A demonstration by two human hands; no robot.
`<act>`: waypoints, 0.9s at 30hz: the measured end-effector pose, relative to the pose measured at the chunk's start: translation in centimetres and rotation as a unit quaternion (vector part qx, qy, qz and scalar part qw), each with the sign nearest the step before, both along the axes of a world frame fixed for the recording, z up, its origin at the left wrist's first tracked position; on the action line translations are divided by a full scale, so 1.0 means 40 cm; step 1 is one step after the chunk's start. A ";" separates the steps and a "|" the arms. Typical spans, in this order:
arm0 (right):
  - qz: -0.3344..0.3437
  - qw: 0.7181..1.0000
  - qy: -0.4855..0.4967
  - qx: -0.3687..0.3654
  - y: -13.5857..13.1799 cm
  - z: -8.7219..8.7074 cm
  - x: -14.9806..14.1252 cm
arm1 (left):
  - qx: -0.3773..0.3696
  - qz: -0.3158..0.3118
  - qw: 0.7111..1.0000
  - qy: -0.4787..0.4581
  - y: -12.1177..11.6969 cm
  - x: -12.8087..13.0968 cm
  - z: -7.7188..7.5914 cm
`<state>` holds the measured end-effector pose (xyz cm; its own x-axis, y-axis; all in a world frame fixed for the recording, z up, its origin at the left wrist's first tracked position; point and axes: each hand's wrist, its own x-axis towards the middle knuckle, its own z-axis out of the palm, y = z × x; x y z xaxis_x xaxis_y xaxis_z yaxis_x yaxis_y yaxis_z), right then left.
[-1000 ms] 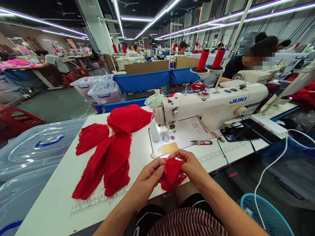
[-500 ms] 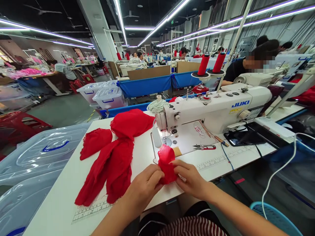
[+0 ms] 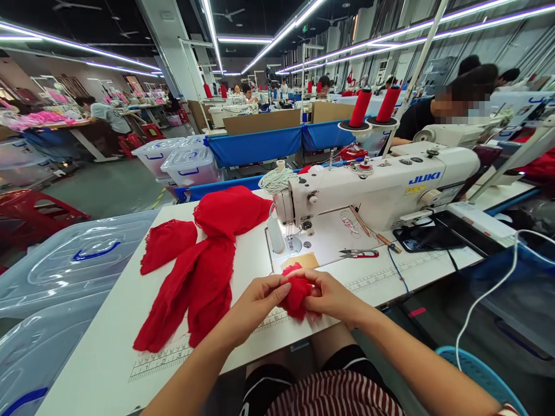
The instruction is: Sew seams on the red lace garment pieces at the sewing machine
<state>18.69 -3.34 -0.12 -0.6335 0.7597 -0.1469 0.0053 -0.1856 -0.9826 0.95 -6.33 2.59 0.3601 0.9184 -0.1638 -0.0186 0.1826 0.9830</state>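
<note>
A small piece of red fabric (image 3: pixel 296 299) is bunched between my hands at the front edge of the table, just before the sewing machine (image 3: pixel 364 188). My left hand (image 3: pixel 264 300) pinches its left side between thumb and fingers. On the opposite side, my right hand (image 3: pixel 329 294) grips it with the fingers curled. The needle area and its lit plate (image 3: pixel 293 245) lie beyond the cloth, apart from it. A tan patch (image 3: pixel 307 260) shows on the machine bed behind the fabric. More red cloth pieces (image 3: pixel 208 283) are spread on the table to the left.
Red-handled thread snips (image 3: pixel 359 253) and a dark phone (image 3: pixel 418 239) lie to the right. Thread cones (image 3: pixel 361 108) stand behind the machine. Clear lidded bins (image 3: pixel 82 260) flank the table's left side. A person (image 3: pixel 425 118) sits at the back right, and a blue basket (image 3: pixel 481 378) is low right.
The red fabric, held up with its rounded end toward the needle before, is now folded and bunched lower. Both hands have drawn closer together over it, the left moving slightly up.
</note>
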 end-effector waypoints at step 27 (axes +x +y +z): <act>0.036 0.704 -0.176 0.687 0.155 -0.089 -0.002 | 0.431 0.072 0.684 0.584 0.065 -0.009 -0.147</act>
<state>18.60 2.85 -3.69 -0.7852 0.3067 0.5379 0.2548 0.9518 -0.1707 0.60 -3.73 -3.27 0.3418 0.8669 0.3629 0.9146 -0.3956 0.0837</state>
